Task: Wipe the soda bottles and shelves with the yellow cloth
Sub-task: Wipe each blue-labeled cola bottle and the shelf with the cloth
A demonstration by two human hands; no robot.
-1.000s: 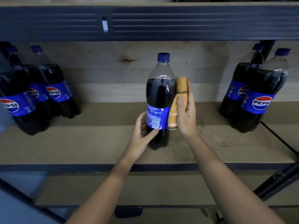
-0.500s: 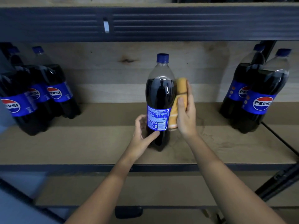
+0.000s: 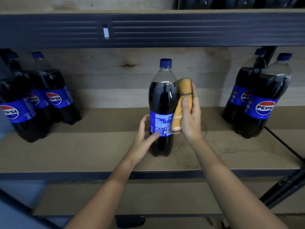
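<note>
Pepsi bottle (image 3: 162, 103), 1.5L, upright mid-shelf, blue cap on, back label facing me. Shelf board (image 3: 99, 151) is bare wood w/ some scuff marks just right of the bottle base.

My right hand (image 3: 189, 118) grips the folded yellow cloth (image 3: 182, 95), fingers curled round it, thumb across the front; cloth pressed flat against the bottle's right side, from shoulder down to label level.

My left hand (image 3: 145, 134) at the lower left of the bottle: thumb tip on the label's bottom edge, fingers curving round the far side, partly hidden. Looks like a loose steadying hold, palm not tight on the plastic.

Left end of shelf: cluster of Pepsi bottles (image 3: 38, 100), logos facing out, standing close together against the back panel (image 3: 107, 76). Right end: two more Pepsi bottles (image 3: 262, 98), touching, near the dark upright post (image 3: 270, 53).

Above: dark metal beam (image 3: 181, 28) w/ ribbed face; more dark bottles (image 3: 231, 2) on the upper shelf, only bottoms visible. Lower shelf (image 3: 148, 199) below.
</note>
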